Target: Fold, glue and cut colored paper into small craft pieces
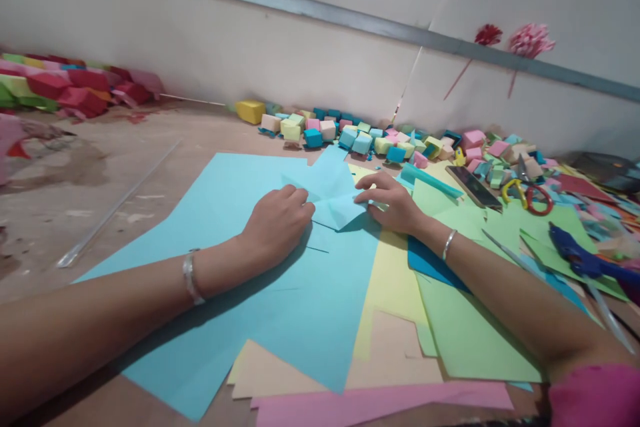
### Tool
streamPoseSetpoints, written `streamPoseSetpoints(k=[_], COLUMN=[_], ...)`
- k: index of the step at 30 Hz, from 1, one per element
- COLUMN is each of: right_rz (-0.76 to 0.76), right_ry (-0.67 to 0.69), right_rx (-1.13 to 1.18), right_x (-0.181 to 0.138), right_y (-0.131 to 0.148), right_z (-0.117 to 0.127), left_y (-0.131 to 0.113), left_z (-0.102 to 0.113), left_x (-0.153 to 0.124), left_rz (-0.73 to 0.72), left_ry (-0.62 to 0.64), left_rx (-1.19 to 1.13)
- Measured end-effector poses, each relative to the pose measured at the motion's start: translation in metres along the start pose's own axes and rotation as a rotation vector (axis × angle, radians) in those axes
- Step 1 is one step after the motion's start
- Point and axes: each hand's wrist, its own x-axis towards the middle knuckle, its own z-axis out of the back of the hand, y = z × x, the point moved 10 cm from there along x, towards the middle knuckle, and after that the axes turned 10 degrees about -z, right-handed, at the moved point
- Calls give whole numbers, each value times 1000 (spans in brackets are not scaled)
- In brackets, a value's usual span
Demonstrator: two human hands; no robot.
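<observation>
A small piece of light blue paper, partly folded and raised, lies between my two hands over larger light blue sheets. My left hand is curled closed at the piece's left edge, its fingertips mostly hidden. At the right edge, my right hand has thumb and fingertips bent around the paper, with the upper fingers somewhat apart. Under my right forearm are light green sheets and a dark blue sheet.
Small coloured paper boxes line the wall, with larger ones at left. Scissors, a phone and a blue glue gun lie at right. A clear ruler-like strip lies left. Pink paper is nearest me.
</observation>
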Motion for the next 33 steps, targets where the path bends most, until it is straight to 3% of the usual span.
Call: streamPoseSetpoints(k=[6,10,15,19,23,27,33], right_rz=[313,318,318,202,14,-95,-115], right_ry=[159,210,250,237,127,92,156], right_rx=[-193,-104,79,229,299,214,8], right_x=[-17,-19,-17,-11,-3,-2,-3], right_y=[56,54,45,42,27,13,9], right_z=[-16,-20,-20,-18,-17,-24,-40], left_y=[-13,-21,-33,-45,-56,-62,-63], left_z=[-6,-11,-5,-6,-3,-1,0], left_x=[-7,-11,-13,-17,-21,-24,-27], left_rz=[28,24,-22,-30,-69,-92,-86], left_ry=[85,150,142,189,171,183,232], left_rx=[-151,-211,-211,-234,-194,-170,-219])
